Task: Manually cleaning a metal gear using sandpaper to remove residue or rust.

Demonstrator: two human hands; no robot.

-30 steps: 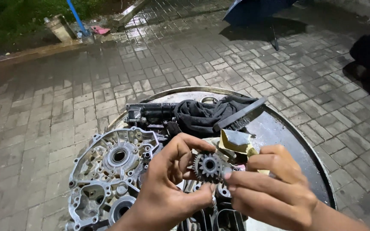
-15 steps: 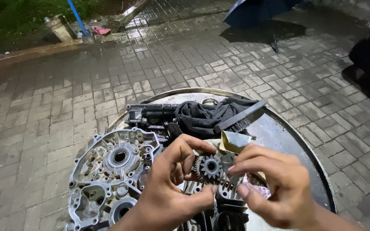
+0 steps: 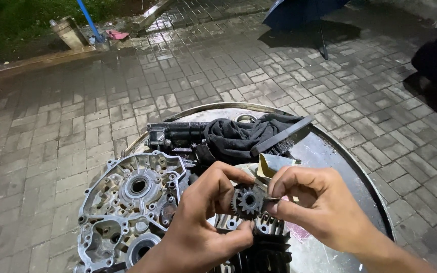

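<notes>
A small dark toothed gear [image 3: 247, 200] sits between both my hands, held above a round metal tray. My left hand [image 3: 198, 227] pinches its left rim with thumb and fingers. My right hand [image 3: 319, 207] pinches its right edge with thumb and forefinger; whether a small part is between those fingertips I cannot tell. Below the gear lies a finned cylinder block [image 3: 259, 247], partly hidden by my hands.
A silver engine crankcase half [image 3: 127, 202] lies on the left of the round metal tray [image 3: 340, 156]. A black cloth [image 3: 233, 136], a black brush [image 3: 281, 139], a dark metal part [image 3: 173, 135] and a scrap of paper [image 3: 274, 163] lie behind. Wet brick paving surrounds; a blue umbrella [image 3: 299, 12] stands far back.
My right hand has drawn in closer to the gear and its fingers have closed to a pinch on its right edge. My left hand keeps hold of the gear.
</notes>
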